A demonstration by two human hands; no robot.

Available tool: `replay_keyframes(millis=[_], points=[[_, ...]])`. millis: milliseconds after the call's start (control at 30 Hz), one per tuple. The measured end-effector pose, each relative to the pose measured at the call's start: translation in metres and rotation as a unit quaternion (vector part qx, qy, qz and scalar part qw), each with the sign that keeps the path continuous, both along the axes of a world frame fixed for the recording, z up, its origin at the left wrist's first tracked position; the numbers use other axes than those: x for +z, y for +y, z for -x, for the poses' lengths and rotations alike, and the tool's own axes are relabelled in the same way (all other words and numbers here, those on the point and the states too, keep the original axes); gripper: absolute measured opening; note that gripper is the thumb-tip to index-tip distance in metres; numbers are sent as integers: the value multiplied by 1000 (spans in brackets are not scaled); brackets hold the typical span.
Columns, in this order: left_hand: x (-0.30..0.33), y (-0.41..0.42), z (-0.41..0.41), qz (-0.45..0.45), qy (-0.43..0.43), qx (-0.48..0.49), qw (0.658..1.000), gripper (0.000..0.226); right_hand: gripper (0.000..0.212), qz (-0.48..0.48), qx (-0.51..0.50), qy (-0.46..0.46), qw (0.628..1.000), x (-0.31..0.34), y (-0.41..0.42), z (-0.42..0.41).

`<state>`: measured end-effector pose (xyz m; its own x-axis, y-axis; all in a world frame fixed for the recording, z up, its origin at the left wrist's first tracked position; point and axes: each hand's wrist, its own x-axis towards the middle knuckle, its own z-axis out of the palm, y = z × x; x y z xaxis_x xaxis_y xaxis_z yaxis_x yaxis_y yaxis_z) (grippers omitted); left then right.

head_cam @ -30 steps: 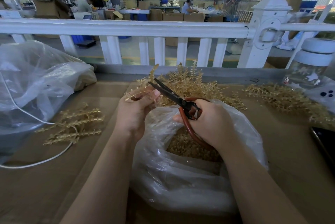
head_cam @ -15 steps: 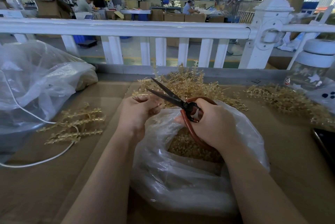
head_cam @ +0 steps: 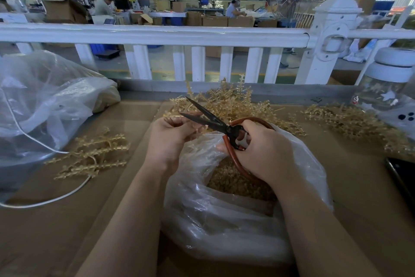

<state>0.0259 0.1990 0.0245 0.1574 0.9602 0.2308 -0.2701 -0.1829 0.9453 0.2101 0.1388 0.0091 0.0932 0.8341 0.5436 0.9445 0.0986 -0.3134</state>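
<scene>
Since a second ago, the long gold piece that stood above the left hand has been shortened to a stub, and the hands have been drawn slightly closer together. In the head view, the sprig stub (head_cam: 199,131) is pinched in the curled fingers of the left hand (head_cam: 170,142), just under the parted blades of the scissors (head_cam: 208,118). The red loops of the scissors are gripped by the right hand (head_cam: 266,153). Both hands are held over the open clear bag (head_cam: 224,220), in which a deep layer of cut pieces (head_cam: 233,183) is already collected. Much is judged to be left. A heap of uncut sprigs (head_cam: 238,101) lies behind the bag, a second heap (head_cam: 350,119) to the right, and a small bunch (head_cam: 94,155) to the left.
</scene>
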Motion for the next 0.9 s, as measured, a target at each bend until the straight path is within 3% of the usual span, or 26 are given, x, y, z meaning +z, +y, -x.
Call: replay_keyframes(millis=[67, 167, 433, 567, 900], points=[[0, -1, 0, 0, 1, -4, 1000, 23, 43, -3, 1, 4, 1000, -1, 0, 0], [1, -3, 2, 6, 13, -29, 999, 2, 52, -2, -1, 19, 1000, -4, 1, -3], [4, -8, 1, 60, -27, -60, 996, 8, 58, -5, 9, 18, 1000, -5, 3, -4], [4, -6, 1, 41, 1, -36, 999, 28, 46, -9, 13, 9, 1000, -3, 1, -3], [3, -3, 1, -16, 27, -6, 999, 35, 40, 11, 11, 12, 1000, -2, 1, -3]])
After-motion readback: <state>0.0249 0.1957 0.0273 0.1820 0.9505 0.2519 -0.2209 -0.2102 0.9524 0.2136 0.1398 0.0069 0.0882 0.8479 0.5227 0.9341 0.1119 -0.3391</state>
